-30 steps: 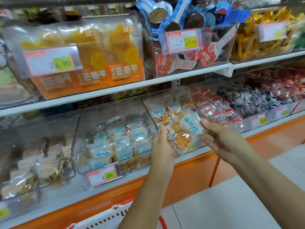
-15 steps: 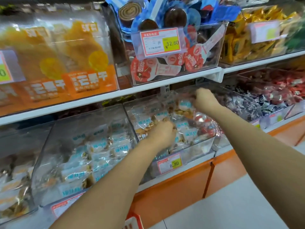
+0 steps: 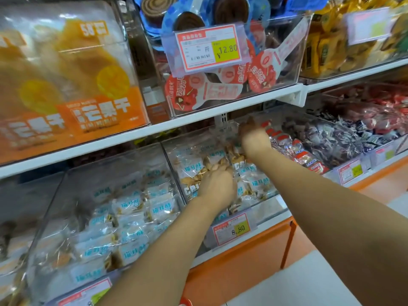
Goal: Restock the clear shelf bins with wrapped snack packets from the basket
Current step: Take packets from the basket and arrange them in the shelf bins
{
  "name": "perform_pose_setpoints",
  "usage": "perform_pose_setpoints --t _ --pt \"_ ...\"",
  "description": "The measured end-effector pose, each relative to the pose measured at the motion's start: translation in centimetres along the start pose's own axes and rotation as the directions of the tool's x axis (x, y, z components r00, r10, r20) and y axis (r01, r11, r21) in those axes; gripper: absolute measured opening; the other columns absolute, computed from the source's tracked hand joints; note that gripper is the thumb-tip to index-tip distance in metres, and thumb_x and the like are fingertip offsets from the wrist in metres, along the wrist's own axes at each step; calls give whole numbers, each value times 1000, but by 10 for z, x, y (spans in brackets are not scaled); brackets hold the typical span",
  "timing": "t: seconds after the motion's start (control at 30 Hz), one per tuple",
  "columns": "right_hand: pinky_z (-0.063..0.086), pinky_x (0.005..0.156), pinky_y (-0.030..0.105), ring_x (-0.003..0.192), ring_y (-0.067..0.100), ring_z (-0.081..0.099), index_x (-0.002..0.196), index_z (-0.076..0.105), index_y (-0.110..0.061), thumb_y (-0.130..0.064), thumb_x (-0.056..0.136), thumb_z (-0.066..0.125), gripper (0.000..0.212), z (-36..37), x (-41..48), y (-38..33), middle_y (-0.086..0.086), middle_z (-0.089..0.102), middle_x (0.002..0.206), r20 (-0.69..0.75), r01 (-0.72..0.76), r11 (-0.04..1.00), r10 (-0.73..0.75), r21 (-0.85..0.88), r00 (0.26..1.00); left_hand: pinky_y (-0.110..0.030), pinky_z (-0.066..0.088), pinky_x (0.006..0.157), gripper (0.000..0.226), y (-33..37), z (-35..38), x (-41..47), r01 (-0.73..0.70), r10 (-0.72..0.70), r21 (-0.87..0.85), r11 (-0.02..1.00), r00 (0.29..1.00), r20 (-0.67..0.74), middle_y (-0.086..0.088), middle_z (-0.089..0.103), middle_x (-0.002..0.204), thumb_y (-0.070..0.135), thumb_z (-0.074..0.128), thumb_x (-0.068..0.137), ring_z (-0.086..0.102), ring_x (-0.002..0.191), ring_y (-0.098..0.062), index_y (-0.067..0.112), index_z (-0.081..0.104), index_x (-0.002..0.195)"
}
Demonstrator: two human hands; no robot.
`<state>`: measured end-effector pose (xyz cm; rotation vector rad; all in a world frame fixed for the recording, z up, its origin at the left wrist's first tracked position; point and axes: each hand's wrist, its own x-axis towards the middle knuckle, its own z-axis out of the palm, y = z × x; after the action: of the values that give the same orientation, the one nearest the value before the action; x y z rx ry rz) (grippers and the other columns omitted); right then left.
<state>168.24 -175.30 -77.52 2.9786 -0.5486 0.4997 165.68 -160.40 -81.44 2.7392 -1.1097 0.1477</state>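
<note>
Head view, left hand [image 3: 217, 186], right hand [image 3: 254, 139] in crinkly packets [image 3: 257, 184], rigid clear bin [image 3: 268, 209], grips unclear

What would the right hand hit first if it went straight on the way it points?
Probably the back wall of the clear bin, below the upper shelf; the right hand is blurred, so depth is uncertain.

- Buried among the clear wrapped snack packets with blue print [image 3: 258, 184], just off centre toward 5 o'clock: fingertips of the left hand [image 3: 217, 186]; grip impossible to tell.
- Smeared by motion at 2 o'clock from there: fingers of the right hand [image 3: 254, 138]; grip equally unclear.
- Cut by the edge at 6 o'clock: red plastic basket rim [image 3: 185, 303].
- Cut off at 7 o'clock: white-and-red price tag [image 3: 86, 292].
- Blurred at 10 o'clock: orange dried-fruit bags [image 3: 72, 89].
- Washed out at 1 o'clock: pale price label [image 3: 367, 25], print unreadable.
</note>
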Motion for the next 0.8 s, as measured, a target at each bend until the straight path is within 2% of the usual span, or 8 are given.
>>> perform_pose_setpoints --t 0.1,0.2,0.33,0.4,0.5,0.57,0.67,0.8 --pt "42 94 31 121 28 48 129 46 0 0 95 41 35 -8 -13 -2 19 48 134 12 -5 1000 5 28 1000 -38 33 111 43 -2 2 -2 4 -1 -54 999 998 63 -9 37 150 19 41 98 35 135 -27 7 44 140" --pt "44 92 33 113 32 53 118 54 3 2 92 48 27 -18 -31 2 20 55 123 48 -103 960 93 261 994 -39 46 94 34 1 -5 -19 4 5 -157 988 998 59 -16 50 134 6 43 95 51 119 -33 1 55 126" --pt "41 79 37 101 35 54 115 50 0 -9 90 57 27 -33 -73 3 19 50 117 -97 -15 886 67 463 993 -31 46 92 32 9 -31 -70 -24 -32 -366 930 989 -146 -6 60 125 17 42 99 57 110 -22 12 58 126" --pt "36 67 32 82 28 51 94 51 -6 -22 93 59 18 -43 -100 -6 10 48 97 -113 72 898 -25 434 993 -30 49 80 22 8 -41 -104 -32 -79 -429 903 968 -240 0 66 99 27 45 99 59 88 -13 17 65 104" --pt "27 54 32 61 18 39 70 39 -13 -31 93 59 35 -61 -144 -27 0 40 66 -18 235 894 -247 381 969 -23 35 54 37 -3 -45 -157 19 -164 -482 876 951 -261 3 47 57 36 49 96 43 54 -8 18 47 65" --pt "28 55 33 56 15 35 69 38 -13 -32 95 56 37 -64 -175 -44 0 38 62 123 342 867 -408 363 905 -31 31 52 45 -14 -38 -193 83 -232 -531 843 947 -221 -4 39 53 37 50 95 38 51 -15 17 37 58" --pt "31 59 33 64 20 41 68 38 -16 -37 95 54 38 -57 -219 -70 2 42 67 377 504 816 -578 285 724 -34 31 53 48 -32 -12 -245 183 -332 -603 776 932 -145 -14 41 54 37 52 95 40 50 -23 17 33 56" --pt "34 67 31 84 25 49 83 54 -14 -39 96 52 28 -31 -275 -100 13 62 98 587 637 741 -619 214 522 -23 23 50 47 -51 39 -307 352 -438 -612 708 899 11 0 33 49 32 55 94 31 47 -8 15 35 56"
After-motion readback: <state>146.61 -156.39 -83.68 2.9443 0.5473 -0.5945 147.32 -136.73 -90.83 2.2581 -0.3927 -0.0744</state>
